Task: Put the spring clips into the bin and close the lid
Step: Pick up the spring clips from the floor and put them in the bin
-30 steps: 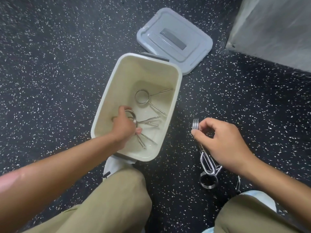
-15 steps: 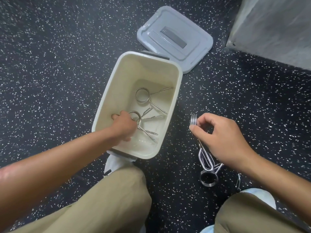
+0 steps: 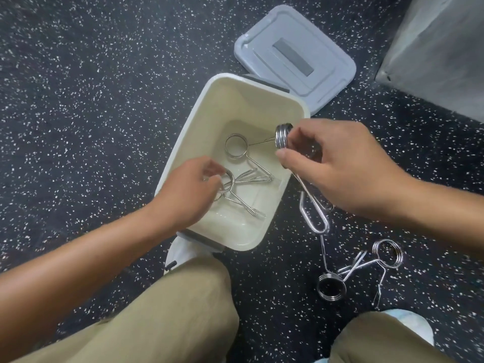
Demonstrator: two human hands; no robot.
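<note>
Steel clip carried from floor to above the bin's right rim; loading part done, lid off.

Right hand [image 3: 337, 163] has moved from lower right of the frame to over the cream bin [image 3: 209, 100], its grip pinched on the coil of a spring clip [image 3: 284, 134], handles hanging outside the wall. Left hand [image 3: 188, 192] stays low inside, fingers curled at a clip [image 3: 235, 195]; whether it still grips is unclear. Two clips [image 3: 330, 286] remain on the floor at lower right; the grey lid [image 3: 296, 56] lies beyond the bin.
</note>
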